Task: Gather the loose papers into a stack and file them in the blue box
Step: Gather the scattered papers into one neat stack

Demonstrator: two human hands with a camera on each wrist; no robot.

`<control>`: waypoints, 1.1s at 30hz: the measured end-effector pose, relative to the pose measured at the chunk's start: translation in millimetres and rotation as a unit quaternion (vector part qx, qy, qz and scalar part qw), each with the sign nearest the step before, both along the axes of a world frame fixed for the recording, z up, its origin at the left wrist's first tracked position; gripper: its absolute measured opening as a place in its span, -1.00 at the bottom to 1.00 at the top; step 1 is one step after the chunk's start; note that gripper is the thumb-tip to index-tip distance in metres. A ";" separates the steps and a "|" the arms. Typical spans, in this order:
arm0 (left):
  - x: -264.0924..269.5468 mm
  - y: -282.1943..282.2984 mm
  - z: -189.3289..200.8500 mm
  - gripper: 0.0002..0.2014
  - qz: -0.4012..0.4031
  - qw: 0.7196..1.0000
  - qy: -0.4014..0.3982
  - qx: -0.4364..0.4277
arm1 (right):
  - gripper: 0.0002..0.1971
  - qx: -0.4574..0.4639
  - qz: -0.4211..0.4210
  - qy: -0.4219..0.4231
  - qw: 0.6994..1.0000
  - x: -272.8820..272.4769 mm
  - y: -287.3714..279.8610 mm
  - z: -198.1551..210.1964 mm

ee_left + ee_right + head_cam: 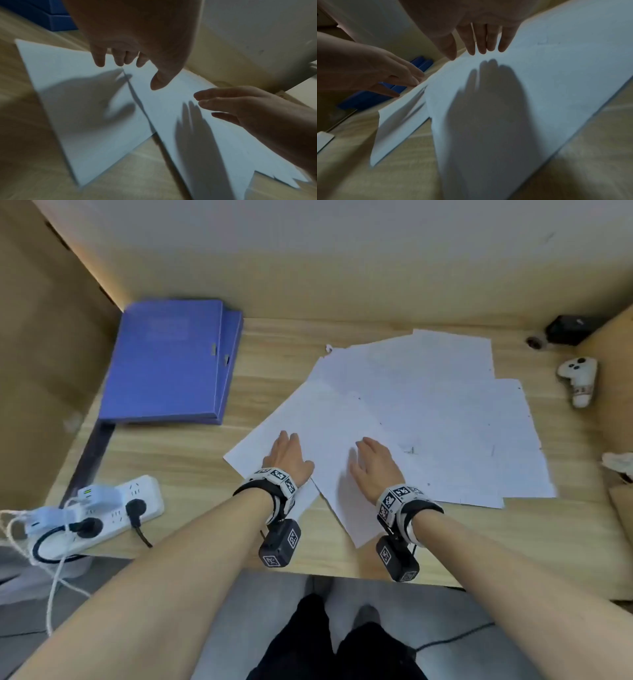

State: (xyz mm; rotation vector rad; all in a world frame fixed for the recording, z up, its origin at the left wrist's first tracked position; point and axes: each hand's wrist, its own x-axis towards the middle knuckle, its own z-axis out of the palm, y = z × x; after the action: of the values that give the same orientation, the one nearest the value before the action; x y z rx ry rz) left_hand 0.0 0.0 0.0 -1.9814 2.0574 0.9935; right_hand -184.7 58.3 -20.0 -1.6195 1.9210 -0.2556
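Observation:
Several loose white papers (pixel 424 412) lie fanned out and overlapping on the wooden desk (pixel 191 460). The blue box (pixel 168 361) lies flat and closed at the back left, on top of a second blue one. My left hand (pixel 286 453) hovers palm down, fingers straight, just above the nearest left sheet (pixel 72 102). My right hand (pixel 373 463) is also palm down with straight fingers over the sheet beside it (pixel 513 108). Both hands cast shadows on the paper and hold nothing. In the wrist views the left hand (pixel 130 63) and the right hand (pixel 481 48) stay clear of the sheets.
A white power strip (pixel 99 511) with plugs and cables sits at the front left edge. A white controller (pixel 579 378) and a black device (pixel 568 330) lie at the back right. Cardboard walls (pixel 41 371) close in the desk's left and right sides.

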 end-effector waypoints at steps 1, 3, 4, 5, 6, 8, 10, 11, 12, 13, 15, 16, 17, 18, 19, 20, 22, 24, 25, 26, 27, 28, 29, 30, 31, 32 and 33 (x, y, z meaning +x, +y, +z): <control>3.8 3.0 -1.8 -0.46 0.007 1.000 0.004 0.000 | -0.49 -0.004 0.002 -0.001 1.000 2.4 2.0 -5.9; 12.8 8.2 -10.7 -0.43 0.024 1.000 0.015 -0.001 | -0.57 -0.014 0.016 -0.002 1.000 6.2 5.8 -15.6; 17.2 11.1 -15.2 -0.39 0.020 1.000 0.017 0.002 | -0.63 -0.019 0.027 0.006 0.999 9.5 8.7 -18.3; 20.4 13.5 -18.7 -0.35 0.013 1.000 0.015 0.008 | -0.63 -0.028 0.029 0.013 0.999 11.5 9.6 -22.9; 22.4 16.2 -21.8 -0.30 0.001 1.000 0.012 0.014 | -0.59 -0.027 0.033 0.023 0.999 14.8 10.6 -23.5; 26.4 19.2 -25.3 -0.21 -0.016 1.000 0.005 0.026 | -0.39 -0.020 0.055 0.057 0.997 20.4 10.6 -24.8; 28.7 22.9 -27.4 -0.08 -0.042 0.999 -0.012 0.030 | -0.11 0.015 0.094 0.102 0.990 26.9 12.1 -25.8; 29.3 25.4 -27.6 -0.02 -0.062 0.997 -0.027 0.031 | 0.00 0.037 0.109 0.119 0.986 29.9 12.9 -27.1; 29.6 27.9 -27.6 0.04 -0.084 0.995 -0.044 0.032 | 0.06 0.054 0.115 0.129 0.983 32.5 13.6 -26.9; 30.3 29.7 -26.8 0.09 -0.102 0.992 -0.061 0.036 | 0.07 0.061 0.115 0.132 0.983 33.8 13.4 -28.2; 31.0 32.1 -24.6 0.14 -0.121 0.988 -0.083 0.046 | -0.06 0.055 0.107 0.131 0.984 36.2 12.5 -28.4; 30.7 33.1 -24.3 0.15 -0.125 0.987 -0.089 0.046 | -0.16 0.054 0.111 0.139 0.983 36.9 12.1 -27.8; 30.1 33.9 -23.3 0.14 -0.130 0.986 -0.092 0.044 | -0.26 0.048 0.118 0.152 0.980 36.0 11.7 -29.8; 28.9 34.3 -22.9 0.11 -0.137 0.985 -0.098 0.038 | -0.33 0.050 0.127 0.164 0.977 34.3 11.6 -30.9; 28.1 35.3 -22.2 0.08 -0.147 0.983 -0.110 0.029 | -0.39 0.045 0.140 0.174 0.974 32.0 12.3 -31.6; 27.2 35.3 -21.6 0.04 -0.161 0.979 -0.127 0.014 | -0.44 0.041 0.150 0.176 0.972 28.5 12.6 -31.4; 25.6 34.5 -19.4 -0.06 -0.194 0.967 -0.164 -0.023 | -0.53 0.013 0.144 0.148 0.978 18.9 13.2 -30.0; 24.8 33.2 -16.0 -0.16 -0.229 0.951 -0.201 -0.052 | -0.60 0.010 0.105 0.100 0.989 10.6 11.0 -21.4; 25.3 32.0 -15.0 -0.20 -0.241 0.945 -0.212 -0.056 | -0.62 0.018 0.079 0.087 0.993 7.0 9.0 -16.0; 26.5 29.5 -15.6 -0.27 -0.239 0.947 -0.207 -0.059 | -0.66 0.033 0.050 0.087 0.994 4.7 6.7 -8.8; 28.0 24.7 -14.3 -0.37 -0.224 0.954 -0.188 -0.059 | -0.72 0.038 0.023 0.092 0.995 2.3 3.5 -1.3; 29.6 18.5 -12.3 -0.47 -0.207 0.963 -0.165 -0.055 | -0.78 0.040 -0.002 0.099 0.994 0.3 0.1 7.4; 31.6 12.5 -8.0 -0.57 -0.192 0.970 -0.143 -0.050 | -0.83 0.037 -0.027 0.100 0.994 -1.8 -2.5 17.9; 33.2 6.3 -3.7 -0.65 -0.186 0.973 -0.126 -0.047 | -0.85 0.033 -0.049 0.097 0.994 -4.5 -4.7 28.4; 34.1 -0.2 2.5 -0.71 -0.180 0.976 -0.113 -0.045 | -0.82 0.024 -0.069 0.093 0.993 -8.9 -7.5 38.1; 34.5 -5.5 9.6 -0.75 -0.165 0.980 -0.099 -0.051 | -0.76 0.019 -0.086 0.088 0.992 -13.8 -10.2 47.5; 34.6 -11.0 18.0 -0.77 -0.144 0.984 -0.083 -0.062 | -0.68 0.009 -0.102 0.084 0.991 -19.3 -14.4 57.5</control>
State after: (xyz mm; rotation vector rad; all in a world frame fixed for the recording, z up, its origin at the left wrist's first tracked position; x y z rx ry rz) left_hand 34.6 -11.0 18.0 -1.6836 2.2740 0.6357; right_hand -203.9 43.9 37.5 -1.4738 2.2147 -0.1880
